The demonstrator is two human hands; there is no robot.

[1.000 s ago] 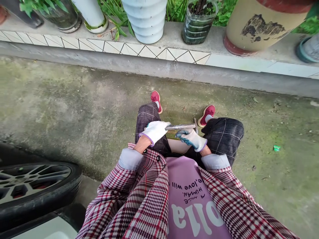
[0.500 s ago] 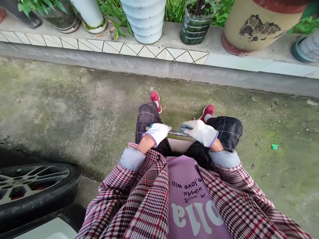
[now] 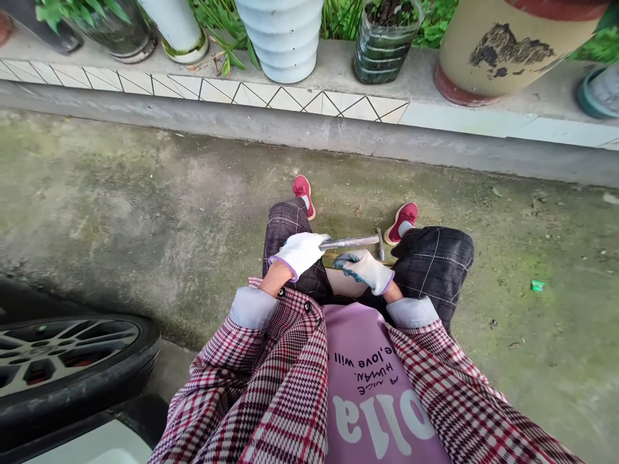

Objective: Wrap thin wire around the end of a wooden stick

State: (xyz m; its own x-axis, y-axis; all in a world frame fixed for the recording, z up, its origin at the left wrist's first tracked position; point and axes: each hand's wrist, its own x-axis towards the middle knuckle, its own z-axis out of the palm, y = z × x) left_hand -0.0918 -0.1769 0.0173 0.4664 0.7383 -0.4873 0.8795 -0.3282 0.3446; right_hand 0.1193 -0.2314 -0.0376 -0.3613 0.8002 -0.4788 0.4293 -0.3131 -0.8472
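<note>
My left hand, in a white glove with a purple cuff, is closed round the handle of a metal hammer. Wire is wound round part of the handle. The narrow head points to the right, near my right shoe. Just below the handle is my right hand, in a white glove with grey-blue palm and fingers. Its fingers are curled in, and what they hold, if anything, is hidden. Beneath the hands, a pale surface shows between my thighs, with a thin yellowish edge in front.
A tiled ledge runs across the front, bearing a white ribbed pot, a cut plastic bottle planter and a large tan pot. At the lower left is a car wheel. A green scrap lies on the concrete.
The hammer has risen and come into fuller view, its head now showing at the right. My right hand has moved left and down, off the handle.
</note>
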